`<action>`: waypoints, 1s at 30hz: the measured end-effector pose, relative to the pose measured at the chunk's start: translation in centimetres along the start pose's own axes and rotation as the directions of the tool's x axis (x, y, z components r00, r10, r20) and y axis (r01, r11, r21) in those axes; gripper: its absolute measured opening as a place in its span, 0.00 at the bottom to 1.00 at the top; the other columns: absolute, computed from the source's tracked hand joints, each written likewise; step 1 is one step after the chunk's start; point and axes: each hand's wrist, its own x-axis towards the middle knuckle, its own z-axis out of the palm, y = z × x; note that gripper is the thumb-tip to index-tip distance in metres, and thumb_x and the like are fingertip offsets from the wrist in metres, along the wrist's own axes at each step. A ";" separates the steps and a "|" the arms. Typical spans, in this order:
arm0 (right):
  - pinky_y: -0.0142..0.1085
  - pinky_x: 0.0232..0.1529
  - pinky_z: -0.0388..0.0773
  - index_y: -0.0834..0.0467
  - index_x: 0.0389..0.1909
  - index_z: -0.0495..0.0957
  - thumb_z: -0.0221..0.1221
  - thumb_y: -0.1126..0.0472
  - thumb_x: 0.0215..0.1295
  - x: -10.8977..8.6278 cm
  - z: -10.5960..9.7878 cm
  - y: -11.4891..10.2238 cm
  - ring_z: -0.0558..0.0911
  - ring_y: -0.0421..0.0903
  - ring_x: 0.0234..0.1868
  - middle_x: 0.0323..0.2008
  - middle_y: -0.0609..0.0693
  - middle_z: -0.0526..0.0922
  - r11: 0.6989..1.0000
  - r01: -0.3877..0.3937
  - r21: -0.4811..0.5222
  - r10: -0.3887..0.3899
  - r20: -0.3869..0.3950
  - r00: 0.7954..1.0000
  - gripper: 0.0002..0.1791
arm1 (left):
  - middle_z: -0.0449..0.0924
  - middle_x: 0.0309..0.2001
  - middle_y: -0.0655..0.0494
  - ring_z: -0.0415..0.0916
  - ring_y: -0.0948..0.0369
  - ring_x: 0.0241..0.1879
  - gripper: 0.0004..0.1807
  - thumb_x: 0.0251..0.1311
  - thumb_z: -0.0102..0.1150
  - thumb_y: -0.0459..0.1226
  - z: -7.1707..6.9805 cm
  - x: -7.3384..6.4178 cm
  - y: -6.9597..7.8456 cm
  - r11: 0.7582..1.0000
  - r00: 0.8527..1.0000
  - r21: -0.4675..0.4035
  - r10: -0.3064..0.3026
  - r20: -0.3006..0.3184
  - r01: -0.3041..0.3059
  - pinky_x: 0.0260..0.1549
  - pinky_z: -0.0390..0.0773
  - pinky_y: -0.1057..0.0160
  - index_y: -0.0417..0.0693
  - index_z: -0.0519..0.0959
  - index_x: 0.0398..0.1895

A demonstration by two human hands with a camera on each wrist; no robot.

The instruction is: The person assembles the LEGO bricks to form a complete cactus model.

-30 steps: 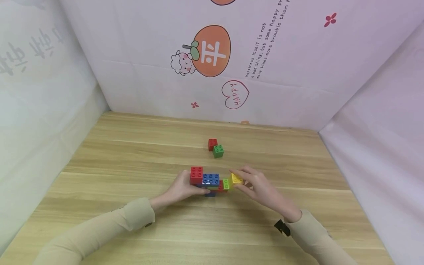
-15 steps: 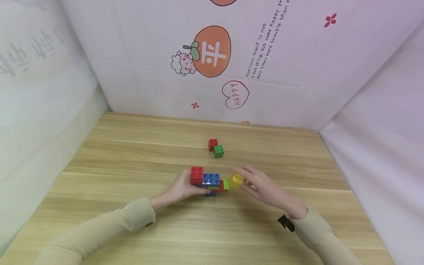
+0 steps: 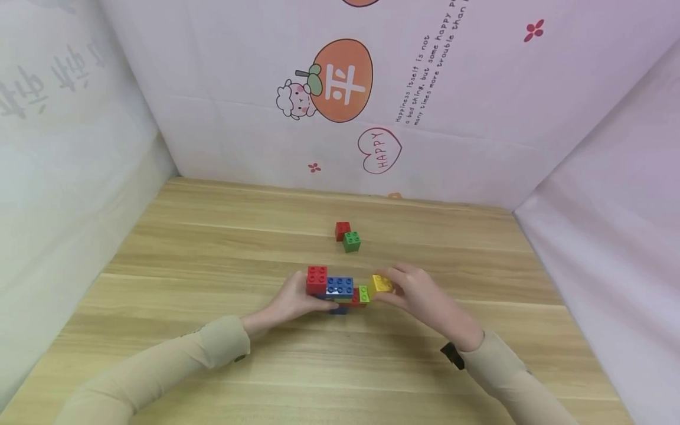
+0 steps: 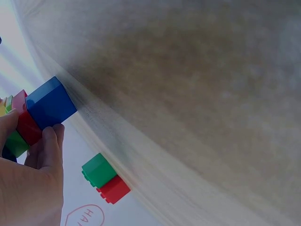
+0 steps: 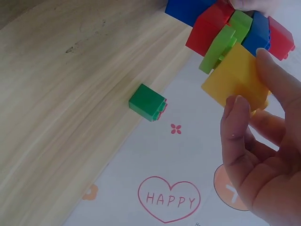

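Note:
My left hand (image 3: pixel 294 301) grips a stepped stack of toy building bricks from its left side. A red brick (image 3: pixel 317 277) tops that stack beside a studded blue brick (image 3: pixel 340 285). Lower on its right come another red brick (image 5: pixel 209 28) and a light green brick (image 5: pixel 217 49). Between thumb and fingers, my right hand (image 3: pixel 425 300) pinches a yellow brick (image 3: pixel 379 285). In the right wrist view this yellow brick is right up against the light green one. A lower blue brick (image 4: pixel 51 102) shows large in the left wrist view, with fingertips on it.
Behind the hands, a small red brick (image 3: pixel 342 230) and a green brick (image 3: pixel 352 241) stand together on the wooden table (image 3: pixel 223 236). White printed cloth (image 3: pixel 234 130) rises along the back, with plain cloth walls at both sides.
My right hand turned the yellow brick, moving slightly right and then back, and its fingers have curled in more around it. The left hand and its stack stay nearly still.

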 end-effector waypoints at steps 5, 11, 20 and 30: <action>0.20 0.24 0.74 0.58 0.45 0.84 0.73 0.52 0.52 0.1 -0.1 -0.2 0.75 0.38 0.24 0.28 0.45 0.81 1.000 -0.001 -0.012 0.001 0.004 1.000 0.21 | 0.86 0.51 0.47 0.85 0.54 0.52 0.26 0.50 0.75 0.37 -0.1 0.0 0.1 1.000 1.000 0.014 -0.001 -0.009 0.001 0.57 0.82 0.57 0.44 0.81 0.54; 0.20 0.21 0.71 0.60 0.44 0.85 0.73 0.53 0.53 0.2 -0.4 -0.5 0.72 0.37 0.22 0.25 0.46 0.79 1.000 -0.019 -0.010 0.020 0.051 0.999 0.20 | 0.86 0.51 0.47 0.85 0.55 0.52 0.26 0.49 0.76 0.36 -0.1 -0.1 0.0 1.000 1.000 0.019 0.003 -0.015 -0.002 0.56 0.83 0.57 0.44 0.80 0.55; 0.21 0.19 0.71 0.61 0.47 0.85 0.71 0.52 0.56 0.5 -0.8 -0.3 0.68 0.30 0.20 0.24 0.44 0.79 0.999 -0.043 0.015 0.041 0.100 0.994 0.21 | 0.87 0.51 0.48 0.85 0.55 0.51 0.26 0.48 0.76 0.36 0.0 0.0 -0.2 1.000 1.000 0.014 0.010 -0.014 -0.009 0.55 0.83 0.60 0.44 0.81 0.54; 0.21 0.20 0.71 0.61 0.45 0.85 0.70 0.52 0.57 0.6 -0.9 -0.2 0.69 0.30 0.20 0.24 0.44 0.79 0.998 -0.058 0.015 0.056 0.100 0.993 0.19 | 0.86 0.51 0.47 0.85 0.55 0.52 0.26 0.49 0.76 0.37 -0.1 0.1 -0.2 1.000 1.000 0.013 0.006 -0.003 -0.006 0.56 0.82 0.58 0.44 0.81 0.54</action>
